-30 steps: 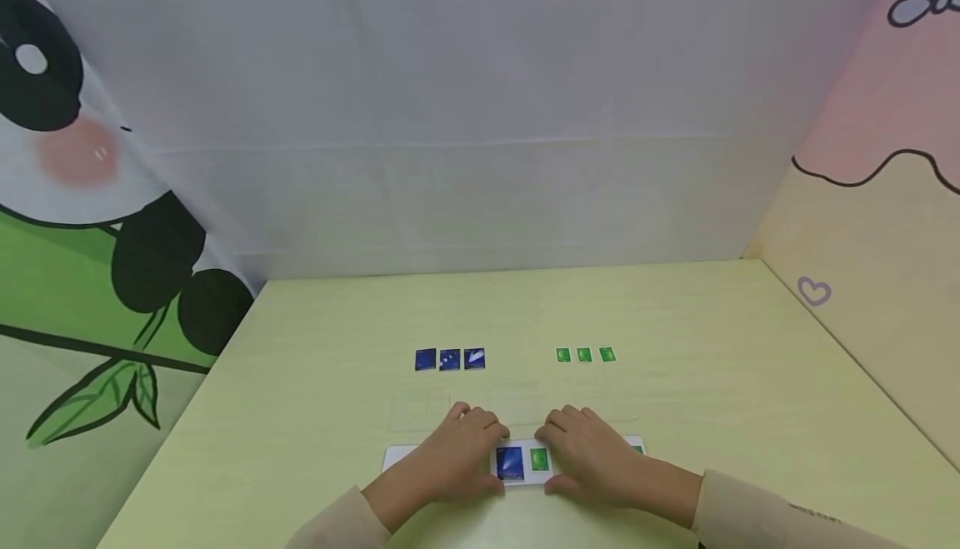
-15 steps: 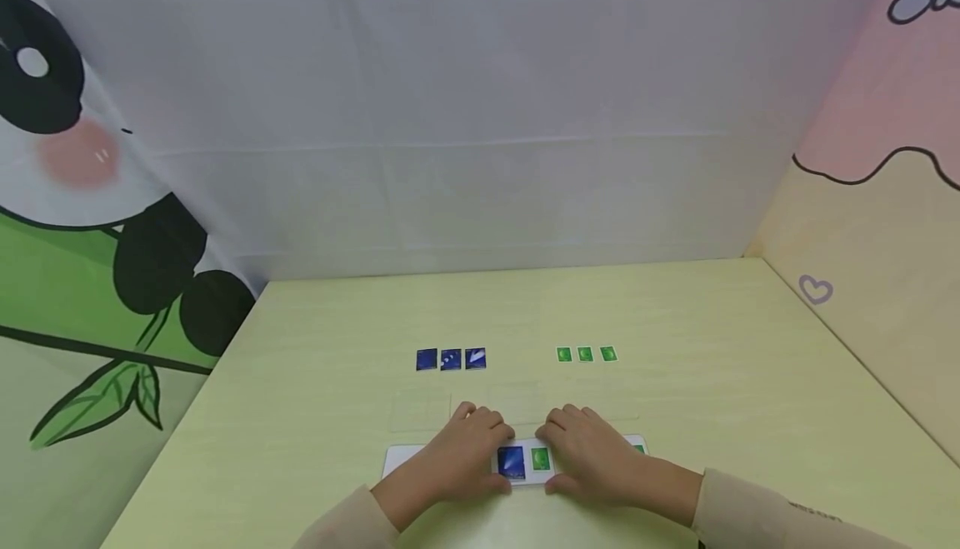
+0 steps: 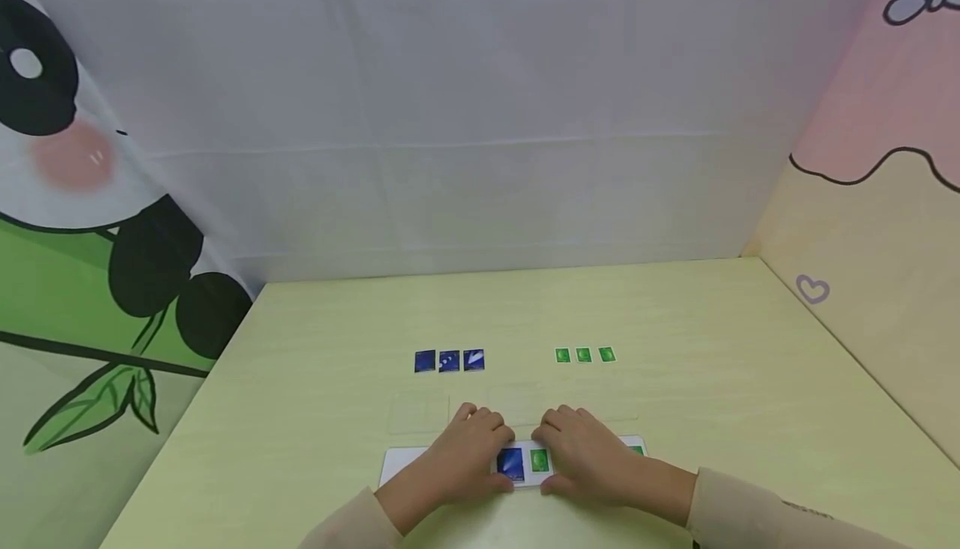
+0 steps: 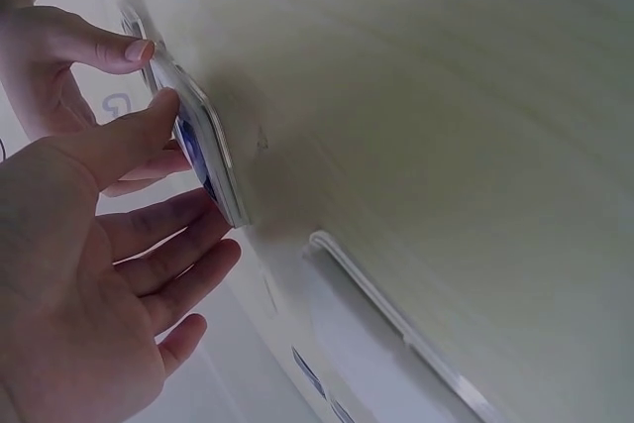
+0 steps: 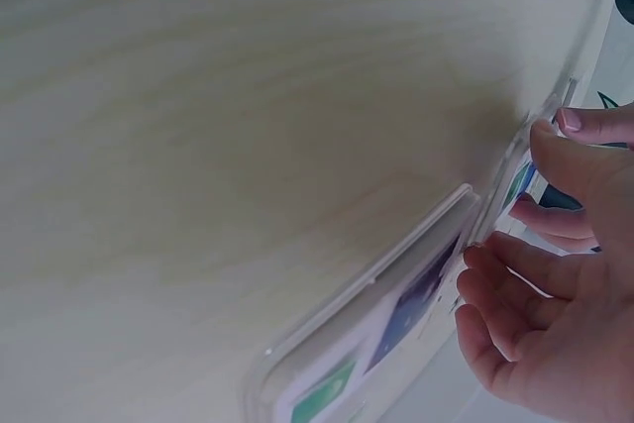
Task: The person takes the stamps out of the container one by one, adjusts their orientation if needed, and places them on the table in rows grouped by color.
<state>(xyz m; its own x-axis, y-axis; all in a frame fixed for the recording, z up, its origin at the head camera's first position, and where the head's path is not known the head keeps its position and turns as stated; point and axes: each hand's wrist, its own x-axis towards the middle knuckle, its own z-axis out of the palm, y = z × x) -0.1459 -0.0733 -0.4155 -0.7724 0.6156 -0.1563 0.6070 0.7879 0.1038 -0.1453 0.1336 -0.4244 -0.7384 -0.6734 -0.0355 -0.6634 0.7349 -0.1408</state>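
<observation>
A flat white card in a clear holder [image 3: 526, 459] bears a blue picture [image 3: 511, 464] and a green picture [image 3: 539, 461]. My left hand [image 3: 467, 457] pinches its left end, thumb on the near edge, fingertips on the far edge. At the right end, my right hand [image 3: 581, 459] pinches it the same way. Under my left forearm lies another white card [image 3: 397, 458], partly hidden. A third card [image 5: 371, 319], with blue and green pictures, lies beside my right hand in the right wrist view; my hand hides most of it from the head view.
Three dark blue squares [image 3: 449, 361] sit in a row farther back on the pale table [image 3: 315, 416]. Three small green squares [image 3: 584, 355] are lined up to their right. Faint clear rectangular outlines [image 3: 517, 403] show just beyond my hands. A white cloth [image 3: 480, 157] hangs behind the table.
My left hand has shifted very slightly right along the middle card. The right hand keeps its hold. The card and the coloured squares stay in place.
</observation>
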